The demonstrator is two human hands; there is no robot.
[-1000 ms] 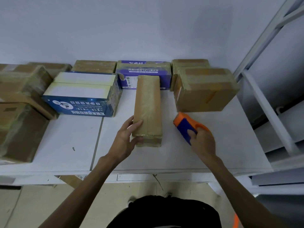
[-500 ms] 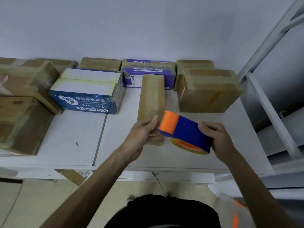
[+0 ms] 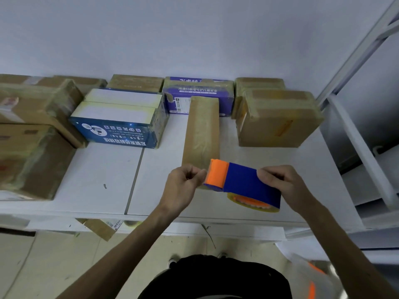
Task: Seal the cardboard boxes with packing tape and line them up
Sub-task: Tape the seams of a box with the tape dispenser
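Note:
A long narrow brown box (image 3: 201, 130) lies lengthwise in the middle of the white table (image 3: 101, 175), its near end hidden behind my hands. Just above that end I hold a blue and orange tape dispenser (image 3: 244, 182) with a yellowish tape roll underneath. My right hand (image 3: 285, 186) grips the dispenser's blue body from the right. My left hand (image 3: 183, 186) has its fingers curled and pinches at the orange mouth, where the tape end comes out; the tape itself is too thin to make out.
Taped boxes stand along the wall: a blue and white box (image 3: 121, 119), a purple box (image 3: 198, 91), a brown box (image 3: 278, 119) at the right and larger brown boxes (image 3: 32, 147) at the left. A white metal rack (image 3: 362, 147) borders the right.
My right hand lifted the dispenser from the table and brought it over the narrow box's near end. My left hand left the box and closed on the dispenser's orange mouth.

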